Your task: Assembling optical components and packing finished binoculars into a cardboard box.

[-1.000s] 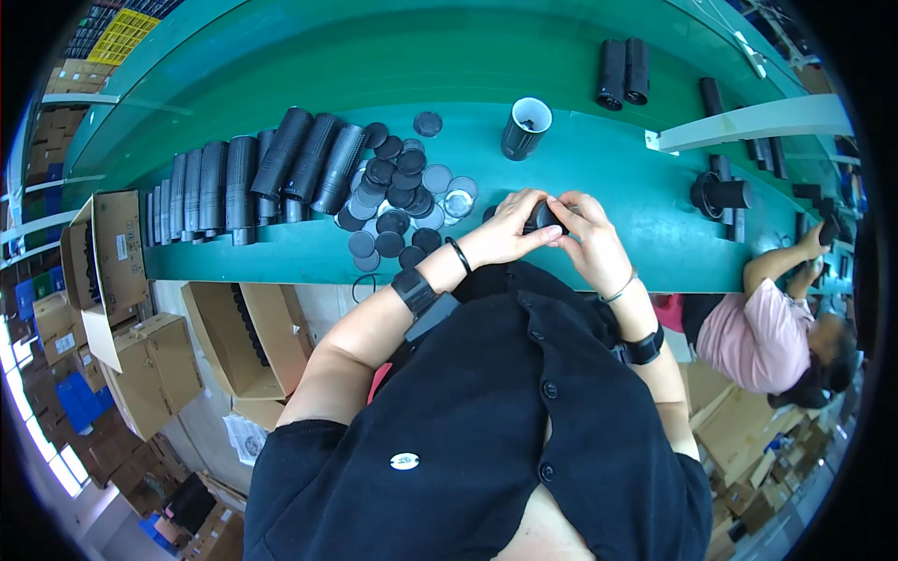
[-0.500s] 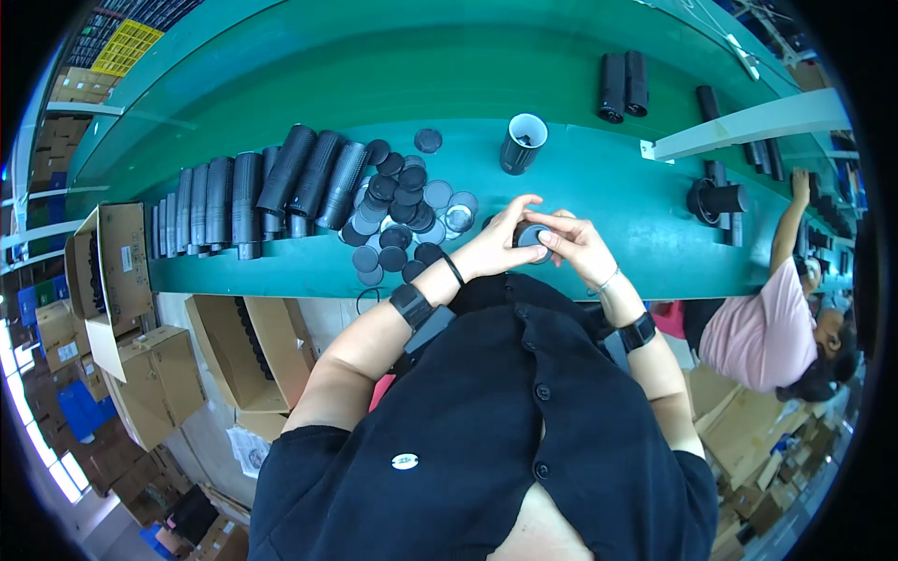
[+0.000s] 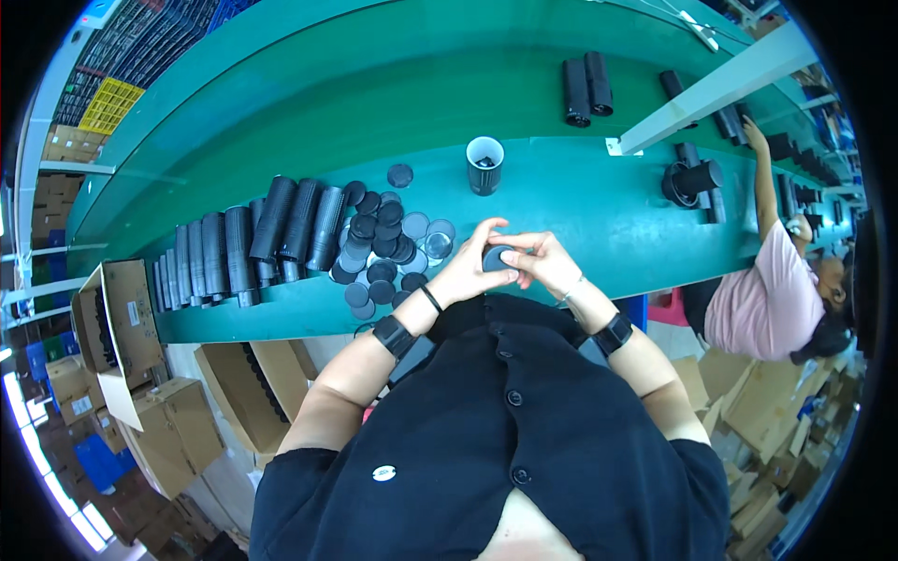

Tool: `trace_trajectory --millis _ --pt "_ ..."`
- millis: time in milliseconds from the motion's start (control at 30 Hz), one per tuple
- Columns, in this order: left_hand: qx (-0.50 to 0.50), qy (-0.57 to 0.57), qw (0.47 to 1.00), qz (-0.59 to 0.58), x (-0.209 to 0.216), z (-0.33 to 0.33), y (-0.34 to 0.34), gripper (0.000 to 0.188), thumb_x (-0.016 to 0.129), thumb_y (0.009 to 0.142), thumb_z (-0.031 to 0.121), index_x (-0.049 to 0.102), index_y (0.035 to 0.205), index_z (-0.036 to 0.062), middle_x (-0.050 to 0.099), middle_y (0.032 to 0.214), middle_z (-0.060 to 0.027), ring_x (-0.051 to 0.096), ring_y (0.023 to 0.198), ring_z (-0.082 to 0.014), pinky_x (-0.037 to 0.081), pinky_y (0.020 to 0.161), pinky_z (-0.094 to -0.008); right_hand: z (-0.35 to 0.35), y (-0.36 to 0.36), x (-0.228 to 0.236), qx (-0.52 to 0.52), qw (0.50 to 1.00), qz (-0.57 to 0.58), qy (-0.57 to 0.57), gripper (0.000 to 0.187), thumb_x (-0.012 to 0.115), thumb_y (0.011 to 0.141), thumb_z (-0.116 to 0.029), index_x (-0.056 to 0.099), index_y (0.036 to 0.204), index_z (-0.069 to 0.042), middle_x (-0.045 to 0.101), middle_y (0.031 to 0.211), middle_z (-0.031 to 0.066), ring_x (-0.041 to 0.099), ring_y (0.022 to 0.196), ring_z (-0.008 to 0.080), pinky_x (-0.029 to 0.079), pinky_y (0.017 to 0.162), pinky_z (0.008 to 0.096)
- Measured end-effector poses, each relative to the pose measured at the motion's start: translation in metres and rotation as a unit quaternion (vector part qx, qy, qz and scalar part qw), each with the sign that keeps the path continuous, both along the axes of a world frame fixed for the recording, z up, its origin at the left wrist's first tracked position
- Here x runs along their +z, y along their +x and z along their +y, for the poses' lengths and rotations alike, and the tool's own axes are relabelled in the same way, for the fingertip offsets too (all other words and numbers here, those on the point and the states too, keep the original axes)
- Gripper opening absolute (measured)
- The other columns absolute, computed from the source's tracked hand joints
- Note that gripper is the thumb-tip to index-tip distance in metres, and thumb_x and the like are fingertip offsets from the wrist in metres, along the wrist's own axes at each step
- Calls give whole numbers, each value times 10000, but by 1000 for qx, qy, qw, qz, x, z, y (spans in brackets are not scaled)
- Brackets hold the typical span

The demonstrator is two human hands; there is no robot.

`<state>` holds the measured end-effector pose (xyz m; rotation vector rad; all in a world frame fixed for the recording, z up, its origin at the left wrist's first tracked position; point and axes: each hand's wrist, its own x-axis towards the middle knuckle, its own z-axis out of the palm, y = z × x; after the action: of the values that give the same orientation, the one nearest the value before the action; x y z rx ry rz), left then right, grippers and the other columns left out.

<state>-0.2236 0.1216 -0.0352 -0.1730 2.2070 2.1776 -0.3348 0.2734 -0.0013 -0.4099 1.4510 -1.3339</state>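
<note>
While both hands are meeting just above the near edge of the green workbench (image 3: 580,201), they are pinching one small dark round piece (image 3: 496,257) between them. The left hand (image 3: 468,266) is curling its fingers over the piece from the left, with the thumb raised above it; the right hand (image 3: 547,264) is pressing its fingertips together against the right side. Most of the piece is being covered by the fingers, so its exact shape is hard to make out.

Left of the piece, a heap of dark round caps (image 3: 388,243) is lying on the workbench, and farther left a row of black tubes (image 3: 253,248) is resting on its side. Beyond the piece, toward the far side of the workbench, a black cup (image 3: 485,165) is standing upright; its contents cannot be told. To the right of the workbench, another person (image 3: 767,290) is reaching onto it, partly cut off by the picture rim.
</note>
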Motion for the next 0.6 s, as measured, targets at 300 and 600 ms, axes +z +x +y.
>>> trace_trajectory --millis 300,600 --pt "34 239 970 -36 8 -2 0 760 761 789 100 286 1382 98 540 1184 -93 533 1105 -179 461 931 -327 11 -21 -14 49 994 -93 -7 376 620 946 -249 598 1296 -113 656 869 11 618 686 77 524 615 206" --pt "52 443 895 12 25 0 -8 551 692 868 377 449 1283 108 515 1260 -82 473 1200 -205 368 1034 -385 40 -15 -40 132 985 97 -50 922 844 673 -130 338 1438 -35 497 1315 85 472 1221 210 361 1060 354"
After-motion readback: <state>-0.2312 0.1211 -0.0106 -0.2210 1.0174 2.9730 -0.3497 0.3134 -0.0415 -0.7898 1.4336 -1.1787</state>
